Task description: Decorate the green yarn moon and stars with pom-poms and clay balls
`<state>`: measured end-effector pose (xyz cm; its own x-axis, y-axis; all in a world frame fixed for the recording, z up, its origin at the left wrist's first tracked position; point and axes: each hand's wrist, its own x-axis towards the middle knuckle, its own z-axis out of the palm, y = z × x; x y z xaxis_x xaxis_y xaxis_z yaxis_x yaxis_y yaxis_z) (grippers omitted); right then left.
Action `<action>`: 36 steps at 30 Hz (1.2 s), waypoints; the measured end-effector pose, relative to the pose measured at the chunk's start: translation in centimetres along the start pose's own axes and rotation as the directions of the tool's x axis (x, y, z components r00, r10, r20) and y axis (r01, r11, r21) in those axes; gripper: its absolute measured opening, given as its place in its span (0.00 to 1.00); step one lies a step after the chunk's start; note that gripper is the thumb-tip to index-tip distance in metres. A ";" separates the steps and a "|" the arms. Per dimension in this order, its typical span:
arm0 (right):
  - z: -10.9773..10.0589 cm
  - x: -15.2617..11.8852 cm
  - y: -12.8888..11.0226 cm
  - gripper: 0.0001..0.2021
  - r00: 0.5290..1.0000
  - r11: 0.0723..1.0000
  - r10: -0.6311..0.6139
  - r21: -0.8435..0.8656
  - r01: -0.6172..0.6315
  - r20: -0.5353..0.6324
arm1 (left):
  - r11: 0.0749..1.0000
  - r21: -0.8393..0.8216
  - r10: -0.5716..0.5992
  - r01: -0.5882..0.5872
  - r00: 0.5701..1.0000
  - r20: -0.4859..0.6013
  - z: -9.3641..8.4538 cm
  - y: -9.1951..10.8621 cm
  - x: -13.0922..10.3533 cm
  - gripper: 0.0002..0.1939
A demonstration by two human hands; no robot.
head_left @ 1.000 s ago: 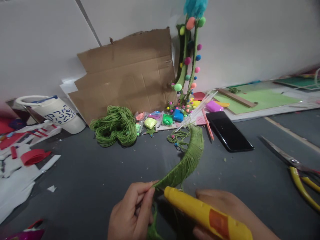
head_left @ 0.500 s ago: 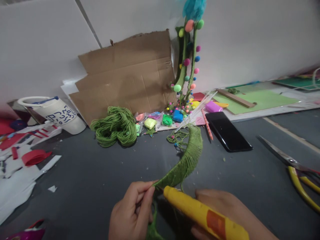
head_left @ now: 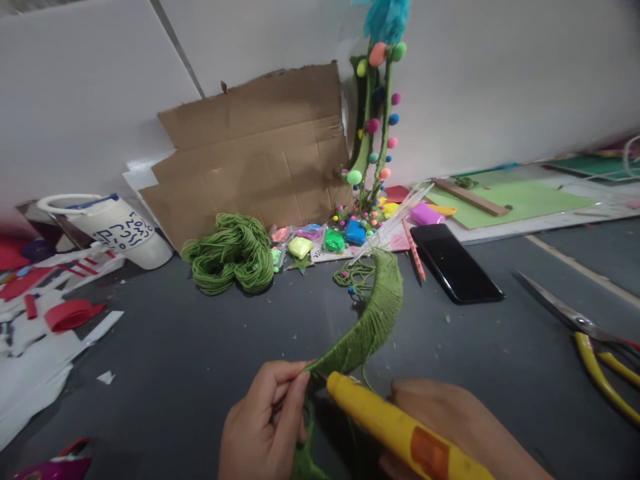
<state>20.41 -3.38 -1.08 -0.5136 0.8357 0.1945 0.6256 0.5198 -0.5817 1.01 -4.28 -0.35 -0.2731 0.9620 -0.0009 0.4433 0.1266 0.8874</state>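
Note:
Between its thumb and fingers, my left hand (head_left: 267, 420) pinches the thin lower end of a curved piece wrapped in green yarn (head_left: 374, 319). The wrapped piece rises to the right from my fingertips and widens into a crescent. My right hand (head_left: 450, 420) is closed around a yellow glue gun (head_left: 380, 417), partly hidden behind its body. The gun's nozzle end sits close to the pinched tip; whether they touch I cannot tell. Green yarn hangs below my left fingers.
Behind stand a skein of green yarn (head_left: 227, 253), a cardboard sheet (head_left: 250, 153) and a pompom-trimmed green stem decoration (head_left: 367, 143). A phone (head_left: 456, 263) and yellow-handled scissors (head_left: 583, 327) lie right. A white bucket (head_left: 133, 230) and paper scraps (head_left: 30, 380) are left.
The wrapped piece has tilted very slightly to the left. Both hands and the glue gun hold nearly the same place.

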 end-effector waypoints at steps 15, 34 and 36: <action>0.5 -0.6 0.5 0.14 0.992 0.995 -0.059 -0.078 0.068 0.114 | 1.000 -0.003 -0.011 0.011 1.000 -0.003 0.1 0.1 0.0 0.09; -3.2 -0.3 -1.1 0.12 0.989 0.911 0.118 0.387 -0.145 0.094 | 0.949 -0.256 -0.158 0.184 0.980 0.118 -1.9 -1.3 3.5 0.15; -4.1 -0.1 -1.0 0.12 0.986 0.914 0.115 0.374 -0.154 0.124 | 0.938 -0.300 -0.161 0.176 0.984 0.073 -2.3 -1.3 3.8 0.15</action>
<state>22.22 -3.30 2.71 -0.5070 0.8615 0.0265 0.4314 0.2802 -0.8575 -2.52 -1.33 -0.44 -0.2779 0.9441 -0.1776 0.1114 0.2153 0.9702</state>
